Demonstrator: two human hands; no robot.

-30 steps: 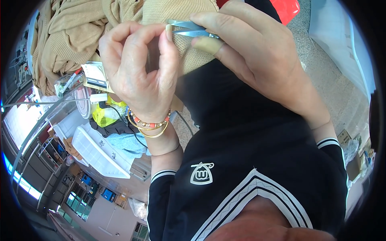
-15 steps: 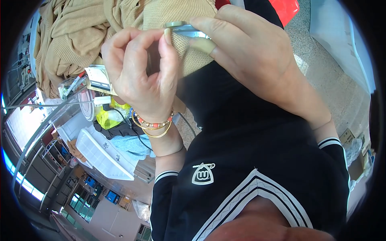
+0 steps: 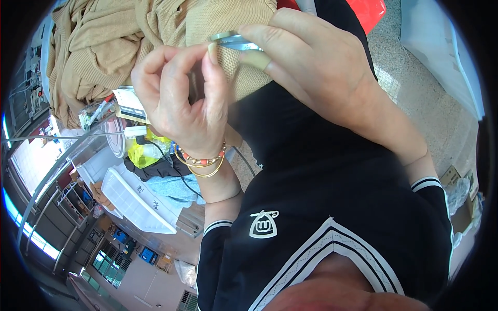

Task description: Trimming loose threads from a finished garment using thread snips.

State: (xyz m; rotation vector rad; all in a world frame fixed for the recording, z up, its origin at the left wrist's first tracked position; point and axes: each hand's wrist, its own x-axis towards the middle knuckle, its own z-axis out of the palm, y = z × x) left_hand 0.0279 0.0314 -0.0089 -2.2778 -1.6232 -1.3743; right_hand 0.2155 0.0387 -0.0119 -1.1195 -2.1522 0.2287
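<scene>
My right hand point(image 3: 316, 67) grips a small silver metal tool point(image 3: 236, 42) with a flat green-grey end, possibly a nail clipper. A pale sleeve covers its thumb tip. My left hand point(image 3: 189, 96) is closed, thumb and index finger brought together at the tool's left end. Whatever may be between those fingertips is too small to make out. Bracelets point(image 3: 205, 160) circle the left wrist. Beneath the hands, a tan knitted garment point(image 3: 246, 80) lies over my lap, with more tan knitwear point(image 3: 106, 46) heaped to the left.
Left of my forearm are a yellow plastic bag point(image 3: 139, 154), a white plug with a cable point(image 3: 136, 132), a light-blue cloth point(image 3: 171, 189) and a white plastic crate point(image 3: 137, 199). A red stool point(image 3: 369, 14) and a translucent bin point(image 3: 436, 52) stand at the far right.
The tool and my right hand have shifted slightly left, and the tool tilts a little more. My left hand stays nearly in place, still pinched.
</scene>
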